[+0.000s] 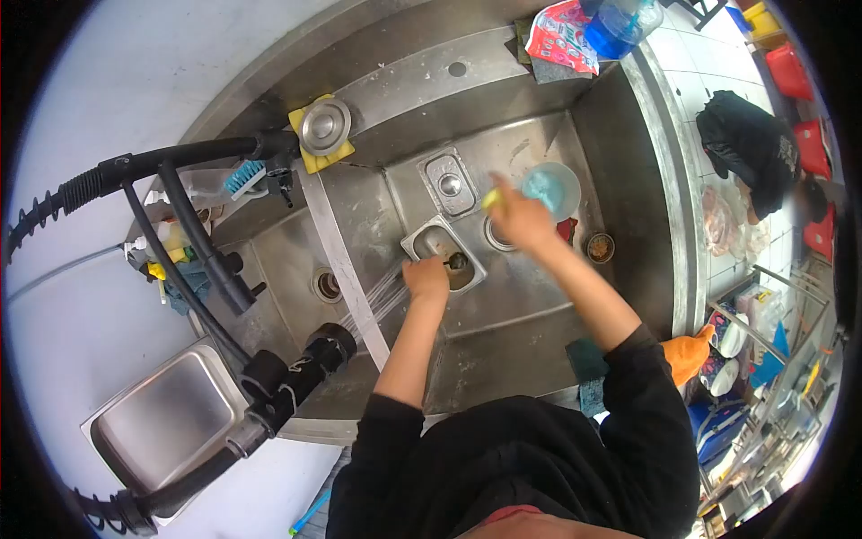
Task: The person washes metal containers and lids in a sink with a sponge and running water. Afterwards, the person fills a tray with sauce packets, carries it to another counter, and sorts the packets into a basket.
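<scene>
My left hand grips the near-left rim of a small rectangular steel pan in the sink. A small dark thing in the pan, by my fingertips, is too unclear to name. Blurred by motion, my right hand holds a yellow-green sponge above the sink floor. Just right of it sits a round bowl of blue soapy water. Beyond the pan lies a steel lid with a round recess. Water sprays from a black spray nozzle toward my left hand and the pan.
A steel divider separates the left basin. Black spray hoses reach in from the left. A round lid rests on a yellow cloth. A steel tray stands at left. A blue-liquid container is on the rim. Another person bends at right.
</scene>
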A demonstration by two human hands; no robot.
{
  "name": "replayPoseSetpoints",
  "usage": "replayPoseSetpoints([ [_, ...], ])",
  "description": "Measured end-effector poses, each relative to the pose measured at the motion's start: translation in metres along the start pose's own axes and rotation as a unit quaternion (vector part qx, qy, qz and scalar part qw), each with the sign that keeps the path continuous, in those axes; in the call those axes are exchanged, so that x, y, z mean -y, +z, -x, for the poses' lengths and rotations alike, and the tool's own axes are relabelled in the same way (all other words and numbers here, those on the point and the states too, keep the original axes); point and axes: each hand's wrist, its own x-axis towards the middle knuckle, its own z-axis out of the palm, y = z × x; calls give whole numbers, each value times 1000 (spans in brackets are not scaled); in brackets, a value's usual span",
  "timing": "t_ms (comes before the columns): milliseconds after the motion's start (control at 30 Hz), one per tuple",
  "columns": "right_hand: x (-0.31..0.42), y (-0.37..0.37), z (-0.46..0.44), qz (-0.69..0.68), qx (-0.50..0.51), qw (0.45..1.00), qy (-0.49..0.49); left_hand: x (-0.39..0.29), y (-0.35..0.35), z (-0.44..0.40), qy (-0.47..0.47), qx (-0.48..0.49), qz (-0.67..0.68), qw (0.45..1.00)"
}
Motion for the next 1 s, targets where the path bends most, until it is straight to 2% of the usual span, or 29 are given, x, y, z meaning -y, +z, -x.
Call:
replayPoseSetpoints([
  [67,30,29,27,61,-42,983,-171,8,-27,38,-52,-20,119,991],
  [100,41,44,35,108,-67,959,-255,10,-45,57,-49,-25,117,992],
  [133,48,54,40,107,-73,958,-255,14,-63,77,-25,-59,193,979],
  [167,53,62,40,89,-131,937,-310,18,-72,91,0,-96,268,959],
  [200,60,69,38,70,-185,910,-365,25,-66,103,1,-103,266,958],
  [233,69,77,33,69,-189,907,-370,32,-59,114,-7,-109,343,933],
  [267,78,86,27,10,-199,895,-400,39,-54,121,-16,-114,418,901],
  [300,88,94,26,-50,-204,880,-427,41,-60,130,-20,-118,416,901],
  [333,98,102,29,-54,-91,925,-365,39,-70,142,-73,-86,460,880],
  [367,104,108,29,-54,-90,924,-368,36,-74,151,-126,-55,504,853],
  [400,108,115,24,-68,-92,935,-336,32,-70,154,-146,-70,510,845],
  [433,115,115,22,-79,-94,944,-305,32,-56,154,-147,-77,516,841],
  [467,120,116,23,-124,-153,934,-300,32,-37,151,-105,-136,507,845],
  [500,120,120,21,-118,-151,932,-307,28,-32,152,-64,-192,494,845],
  [567,117,128,18,-225,-147,959,-95,19,-23,151,-68,-194,509,836],
  [600,117,124,18,-420,-82,904,-14,14,-21,150,-71,-194,513,833],
  [633,115,126,14,-414,-83,906,-19,12,-20,149,-72,-194,517,831],
  [667,113,128,11,-593,-46,797,104,12,-19,149,-64,-194,541,816],
  [700,116,123,11,-736,-5,640,220,14,-14,148,-62,-197,547,811],
  [733,116,110,15,-731,48,632,253,18,-9,147,-46,-169,609,774],
  [767,114,106,13,-728,47,638,248,23,-4,145,-29,-140,667,732],
  [800,107,106,9,-728,48,649,215,28,-11,149,-25,-145,670,728],
  [867,94,106,3,-728,60,665,158,36,-29,163,-38,4,807,589],
  [900,100,101,5,-728,59,666,154,37,-27,163,-34,1,807,589],
  [967,121,83,24,-727,-15,677,117,37,-21,163,-35,-90,792,603],
  [1000,133,70,40,-746,27,664,48,34,-21,162,-33,-92,790,605],
])
